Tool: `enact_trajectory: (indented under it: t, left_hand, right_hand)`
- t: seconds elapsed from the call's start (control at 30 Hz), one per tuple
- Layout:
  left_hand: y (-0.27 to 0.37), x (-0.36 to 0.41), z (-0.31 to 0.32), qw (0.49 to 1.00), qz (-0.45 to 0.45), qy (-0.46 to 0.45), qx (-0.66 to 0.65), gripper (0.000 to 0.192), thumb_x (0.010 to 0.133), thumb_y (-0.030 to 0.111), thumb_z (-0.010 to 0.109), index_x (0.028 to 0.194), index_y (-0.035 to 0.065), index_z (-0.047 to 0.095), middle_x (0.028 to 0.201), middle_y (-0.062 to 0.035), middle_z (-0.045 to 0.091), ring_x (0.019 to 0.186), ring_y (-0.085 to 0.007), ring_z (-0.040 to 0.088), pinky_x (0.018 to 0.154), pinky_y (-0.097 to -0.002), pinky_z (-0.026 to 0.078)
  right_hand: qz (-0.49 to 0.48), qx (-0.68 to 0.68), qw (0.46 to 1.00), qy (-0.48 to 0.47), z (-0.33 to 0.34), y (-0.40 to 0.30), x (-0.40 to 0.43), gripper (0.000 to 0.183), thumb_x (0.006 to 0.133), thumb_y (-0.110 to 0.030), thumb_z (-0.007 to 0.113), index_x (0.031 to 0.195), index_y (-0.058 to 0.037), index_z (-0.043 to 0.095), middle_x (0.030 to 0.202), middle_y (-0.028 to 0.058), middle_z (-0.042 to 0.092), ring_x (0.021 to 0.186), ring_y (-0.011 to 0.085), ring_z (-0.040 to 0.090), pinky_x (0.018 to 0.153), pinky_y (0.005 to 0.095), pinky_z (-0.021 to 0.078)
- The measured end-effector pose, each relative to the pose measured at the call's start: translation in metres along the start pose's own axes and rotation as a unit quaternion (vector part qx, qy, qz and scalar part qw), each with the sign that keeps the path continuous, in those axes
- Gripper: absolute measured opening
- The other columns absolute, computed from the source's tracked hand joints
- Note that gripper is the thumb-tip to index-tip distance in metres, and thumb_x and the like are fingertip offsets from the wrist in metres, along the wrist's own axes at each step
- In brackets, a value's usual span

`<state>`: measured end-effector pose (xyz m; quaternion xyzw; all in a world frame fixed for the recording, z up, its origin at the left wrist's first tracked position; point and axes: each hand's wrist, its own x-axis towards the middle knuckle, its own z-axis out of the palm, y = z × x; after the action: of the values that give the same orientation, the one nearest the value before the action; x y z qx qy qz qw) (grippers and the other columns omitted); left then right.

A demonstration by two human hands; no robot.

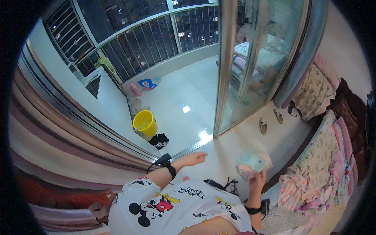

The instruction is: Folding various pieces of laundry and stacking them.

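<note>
My right hand (258, 178) grips a light-coloured cloth (255, 161) with pale blue-green and pink parts. The cloth is blurred, so its kind cannot be made out. It hangs above the tiled floor, to the left of a long seat or bed heaped with clothes (298, 191). My left hand (195, 159) is stretched forward over the floor near the sliding door's metal track (191, 149), with nothing in it and its fingers loosely extended. Both wrists wear black straps with small devices.
Past the sliding glass door (252, 76) lies a tiled balcony with a yellow bucket (145, 123), a black cloth (159, 141) and a blue plastic packet (147, 84). Slippers (263, 126) rest on the floor at right. A striped curtain (58, 132) hangs at left.
</note>
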<state>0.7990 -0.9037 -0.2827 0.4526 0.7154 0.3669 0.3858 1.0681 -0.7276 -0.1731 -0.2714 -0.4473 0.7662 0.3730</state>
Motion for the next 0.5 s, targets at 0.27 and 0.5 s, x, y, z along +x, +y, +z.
enact_trajectory:
  t: [0.27,0.5]
  left_hand:
    - [0.027,0.037,-0.117,0.903,0.075,0.143,-0.399,0.048,0.088,0.030,0.042,0.127,0.0053,0.031,0.120,-0.0083,0.042,0.110,-0.0178,0.040,0.094,-0.0287,0.029]
    - [-0.012,0.054,-0.178,0.980,0.154,0.119,-0.048,0.034,0.079,0.008,0.045,0.113,0.0069,0.048,0.099,-0.0113,0.055,0.088,-0.0184,0.052,0.076,-0.0310,0.042]
  right_hand:
    - [-0.030,0.017,0.967,-0.251,0.168,-0.011,0.055,0.045,0.070,-0.009,0.051,0.112,0.0051,0.045,0.106,0.0123,0.054,0.097,0.0208,0.052,0.085,0.0316,0.0392]
    - [0.154,0.114,0.947,-0.257,0.252,0.030,0.097,0.049,0.070,-0.013,0.048,0.116,0.0023,0.041,0.109,0.0148,0.051,0.100,0.0256,0.051,0.086,0.0357,0.0418]
